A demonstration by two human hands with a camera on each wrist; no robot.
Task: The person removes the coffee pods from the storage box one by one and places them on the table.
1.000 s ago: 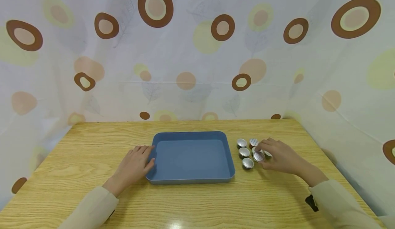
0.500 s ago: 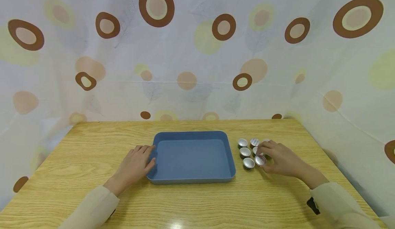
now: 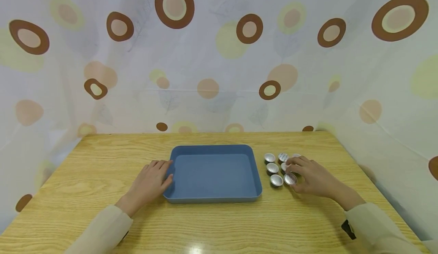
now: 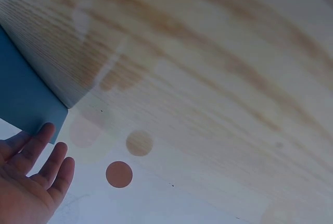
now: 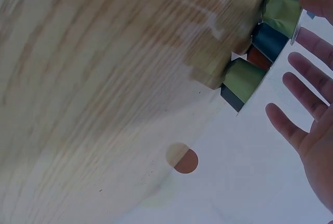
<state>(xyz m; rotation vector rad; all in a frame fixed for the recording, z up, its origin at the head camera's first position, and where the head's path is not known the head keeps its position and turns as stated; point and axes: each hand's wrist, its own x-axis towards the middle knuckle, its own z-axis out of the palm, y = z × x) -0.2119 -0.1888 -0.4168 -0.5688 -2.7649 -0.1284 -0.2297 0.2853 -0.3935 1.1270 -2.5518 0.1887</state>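
A shallow blue tray (image 3: pixel 212 176) lies on the wooden table. My left hand (image 3: pixel 147 183) rests at its left rim, fingers loosely extended over the edge; the left wrist view shows fingertips against the tray's corner (image 4: pixel 49 114). Right of the tray, several foil-lidded coffee capsules stand lids up in close rows. My right hand (image 3: pixel 313 178) pinches the nearest right-hand capsule (image 3: pixel 290 179) between thumb and index finger. In the right wrist view this capsule has a green body (image 5: pixel 281 13), and the other fingers spread above the lids. The hand partly hides the capsules behind it.
Beside the held capsule stands another silver-lidded capsule (image 3: pixel 276 181). At the back of the group is one with a printed lid (image 3: pixel 283 157). A patterned cloth (image 3: pixel 208 56) hangs behind the table (image 3: pixel 212 227) and along its sides.
My right hand has brought the pinched capsule down and slightly toward me, level with the front capsule of the left column. The left hand and tray have stayed put.
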